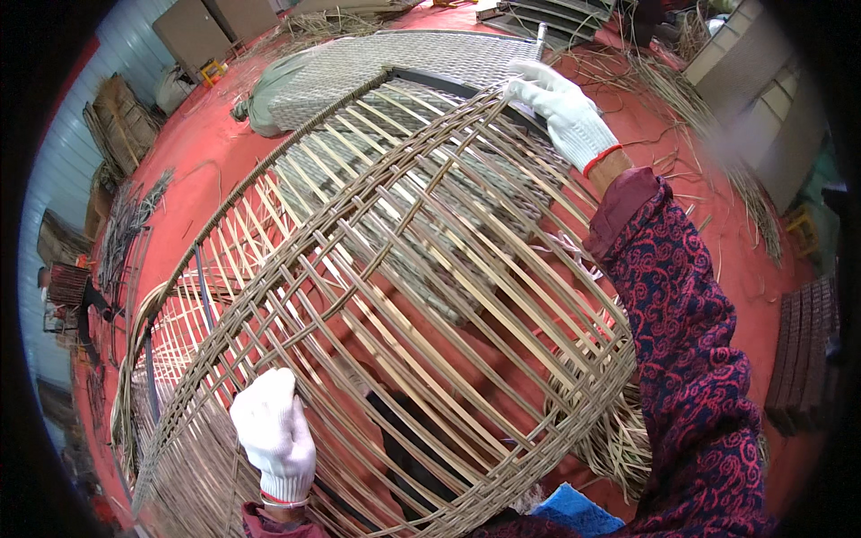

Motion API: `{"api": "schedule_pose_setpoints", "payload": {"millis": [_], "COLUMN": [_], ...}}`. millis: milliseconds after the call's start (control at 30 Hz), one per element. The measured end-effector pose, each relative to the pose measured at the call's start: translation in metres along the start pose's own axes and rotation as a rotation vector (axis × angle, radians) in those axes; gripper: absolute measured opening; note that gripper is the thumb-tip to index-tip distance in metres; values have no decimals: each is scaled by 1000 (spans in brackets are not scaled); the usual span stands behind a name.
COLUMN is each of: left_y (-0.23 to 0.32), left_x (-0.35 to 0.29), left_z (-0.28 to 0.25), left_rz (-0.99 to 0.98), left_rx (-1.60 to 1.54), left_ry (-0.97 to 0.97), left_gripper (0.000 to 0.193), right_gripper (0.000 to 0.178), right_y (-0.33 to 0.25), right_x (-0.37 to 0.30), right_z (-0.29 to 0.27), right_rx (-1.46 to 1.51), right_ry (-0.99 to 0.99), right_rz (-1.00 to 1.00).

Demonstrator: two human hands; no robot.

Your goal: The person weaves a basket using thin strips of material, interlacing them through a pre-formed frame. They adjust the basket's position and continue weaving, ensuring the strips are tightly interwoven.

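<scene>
A large openwork wicker frame (475,296) of brown and pale strips spreads in front of me, tilted, with a woven band (296,251) crossing it diagonally. Both my hands wear white knit gloves with red-edged cuffs. My left hand (273,435) is closed at the frame's near left, against the strips; whatever its curled fingers grip is hidden. At the far right, my right hand (558,109) reaches to the upper end of the band. Its fingers are stretched and partly apart, touching the weave beside a dark frame bar (435,82).
A pale woven panel (386,54) lies beyond the frame, with a grey-green cloth bundle (269,94) at its left. Loose strips (708,117) litter the red floor (202,166). Brown stacked pieces (803,350) stand at right. Something blue (574,511) shows near the lower edge.
</scene>
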State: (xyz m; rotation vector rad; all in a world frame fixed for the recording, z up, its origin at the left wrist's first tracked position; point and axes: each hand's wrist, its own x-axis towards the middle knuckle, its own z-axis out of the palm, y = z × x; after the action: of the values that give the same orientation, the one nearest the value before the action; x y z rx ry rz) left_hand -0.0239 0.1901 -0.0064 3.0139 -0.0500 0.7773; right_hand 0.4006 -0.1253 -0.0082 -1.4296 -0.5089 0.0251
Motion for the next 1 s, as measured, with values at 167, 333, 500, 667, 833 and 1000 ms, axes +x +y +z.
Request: {"api": "schedule_pose_setpoints", "payload": {"millis": [167,333,500,667,833,1000], "left_y": [23,78,111,123,144,163], "left_x": [45,125,206,256,300,326], "left_z": [-26,10,69,114,161,183], "left_rz": [4,213,218,7,-77,-23], "left_rx": [-66,-385,-721,-855,-890,-761], "left_ry": [85,-38,-99,-83,-51,-79], "left_gripper": [33,31,25,29,50,63], "right_gripper": [32,44,32,23,26,25], "right_y": [-4,-24,-20,-21,-31,-31], "right_x": [-21,-59,-65,-66,-62,-60], "right_z": [-15,-23,-18,-13,-13,-24], "right_rx": [-35,-1146,-1276,-1491,-1545,-1434], "right_ry": [14,-84,-49,-92,-179,-183], "right_rz": [11,-167,-166,-45,-91,-104]}}
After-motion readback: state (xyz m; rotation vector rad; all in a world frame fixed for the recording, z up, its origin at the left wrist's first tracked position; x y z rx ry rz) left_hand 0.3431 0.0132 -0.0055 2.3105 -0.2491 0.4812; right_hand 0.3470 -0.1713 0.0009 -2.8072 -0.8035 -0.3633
